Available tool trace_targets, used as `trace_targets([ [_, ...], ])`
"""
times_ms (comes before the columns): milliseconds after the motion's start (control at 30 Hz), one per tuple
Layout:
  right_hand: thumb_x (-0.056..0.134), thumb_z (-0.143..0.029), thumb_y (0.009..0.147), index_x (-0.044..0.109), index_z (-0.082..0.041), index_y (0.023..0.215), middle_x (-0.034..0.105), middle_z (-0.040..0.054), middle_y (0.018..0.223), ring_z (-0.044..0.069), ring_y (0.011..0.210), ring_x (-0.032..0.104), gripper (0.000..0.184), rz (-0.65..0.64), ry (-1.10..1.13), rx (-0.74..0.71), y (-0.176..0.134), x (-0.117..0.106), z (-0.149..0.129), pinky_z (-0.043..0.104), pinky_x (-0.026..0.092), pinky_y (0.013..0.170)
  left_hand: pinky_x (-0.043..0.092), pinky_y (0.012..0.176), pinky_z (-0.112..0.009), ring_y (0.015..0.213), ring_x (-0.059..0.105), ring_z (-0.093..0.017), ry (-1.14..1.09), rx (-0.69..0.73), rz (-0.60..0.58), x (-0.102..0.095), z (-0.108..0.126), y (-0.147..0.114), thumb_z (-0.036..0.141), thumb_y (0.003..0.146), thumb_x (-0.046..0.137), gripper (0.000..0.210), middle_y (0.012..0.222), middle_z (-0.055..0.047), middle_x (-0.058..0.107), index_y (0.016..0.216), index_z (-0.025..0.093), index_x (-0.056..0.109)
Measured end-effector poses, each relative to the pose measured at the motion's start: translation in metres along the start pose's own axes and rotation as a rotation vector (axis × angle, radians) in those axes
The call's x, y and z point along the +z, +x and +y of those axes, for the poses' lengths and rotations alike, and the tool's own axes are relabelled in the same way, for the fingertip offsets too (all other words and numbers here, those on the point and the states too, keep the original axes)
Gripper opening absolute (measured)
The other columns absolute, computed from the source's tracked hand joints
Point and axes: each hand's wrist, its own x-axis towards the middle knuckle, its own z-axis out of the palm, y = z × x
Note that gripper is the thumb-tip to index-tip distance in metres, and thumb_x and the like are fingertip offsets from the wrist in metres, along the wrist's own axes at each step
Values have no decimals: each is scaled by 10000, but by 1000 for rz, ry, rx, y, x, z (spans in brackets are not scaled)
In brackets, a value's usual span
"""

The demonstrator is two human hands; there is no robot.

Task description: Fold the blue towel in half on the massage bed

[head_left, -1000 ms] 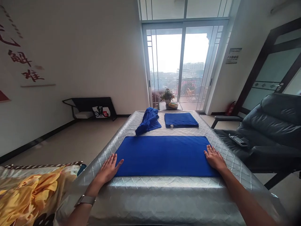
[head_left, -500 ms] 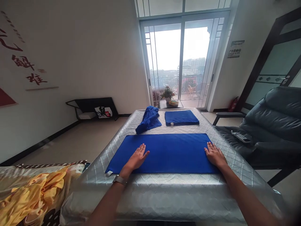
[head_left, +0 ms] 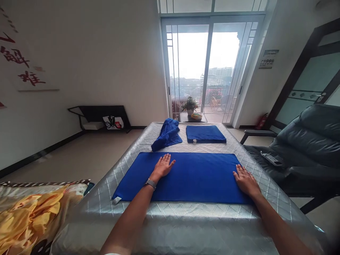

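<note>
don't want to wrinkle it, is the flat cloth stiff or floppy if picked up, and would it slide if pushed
The flat cloth would probably flop, since the crumpled cloth, alike in colour, lies in soft folds. It looks light for its size, with thin edges. It may slide, as the silver cover looks shiny.

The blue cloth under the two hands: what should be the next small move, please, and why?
Perhaps the right hand could grasp the blue cloth by its right edge: the cloth lies spread flat, this hand rests open at that edge, and the left hand, flat on the cloth, could steady it.
</note>
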Motion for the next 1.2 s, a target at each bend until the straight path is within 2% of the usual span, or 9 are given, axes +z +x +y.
trace_targets([
  [233,173,-396,1003,281,-123,1599,246,61,1668,197,1543,174,664,33,-25,-1,6,13,10,416,182,1252,193,1232,-479,1528,234,-282,98,-207,103,-13,-110,-10,540,1031,194,724,1638,-187,268,1566,66,306],
  [367,151,-401,998,266,-100,1601,231,70,1670,205,1542,181,684,14,-53,-18,6,14,16,422,189,1252,198,1234,-470,1526,243,-287,87,-351,159,-18,-141,-16,558,1027,181,743,1634,-186,291,1555,60,338],
  [500,191,-350,981,329,-83,1575,292,98,1646,247,1532,220,665,19,-55,20,3,6,13,483,205,1244,186,1244,-454,1525,248,-279,67,-406,196,-18,-144,-17,536,1028,212,721,1639,-171,285,1557,61,335],
  [600,214,-312,986,395,-80,1541,394,134,1596,268,1511,281,628,189,0,-8,5,-12,-18,522,207,1238,196,1242,-464,1515,275,-285,63,-411,217,-16,-140,-15,529,1023,249,709,1627,-173,307,1549,66,358],
  [700,189,-315,1016,410,-67,1530,438,160,1564,250,1496,321,611,308,114,-182,11,-33,-88,484,236,1236,190,1243,-458,1508,294,-286,80,-411,237,-15,-138,-15,526,1020,271,697,1618,-171,334,1542,77,382],
  [833,195,-392,1045,372,-124,1562,351,97,1620,202,1522,251,608,125,209,-446,24,-47,-203,407,199,1251,192,1243,-448,1507,296,-281,96,-410,237,-17,-138,-18,517,1023,273,684,1618,-162,342,1542,86,385],
  [933,188,-398,1051,308,-107,1586,275,87,1650,200,1540,186,621,-33,188,-462,37,-43,-256,392,147,1257,185,1245,-435,1513,282,-273,98,-410,217,-19,-138,-19,509,1025,269,681,1624,-159,331,1546,84,375],
  [1067,181,-425,1055,248,-123,1606,209,66,1672,193,1549,139,632,-127,153,-393,54,-31,-262,400,102,1259,197,1243,-441,1512,286,-275,94,-407,193,-20,-140,-18,522,1024,250,689,1624,-155,336,1549,93,373],
  [1200,168,-452,1050,218,-146,1616,190,43,1680,179,1551,123,645,-136,121,-336,67,-26,-217,389,84,1260,194,1244,-446,1510,289,-284,92,-407,200,-20,-141,-19,526,1021,264,698,1622,-168,336,1547,79,371],
])
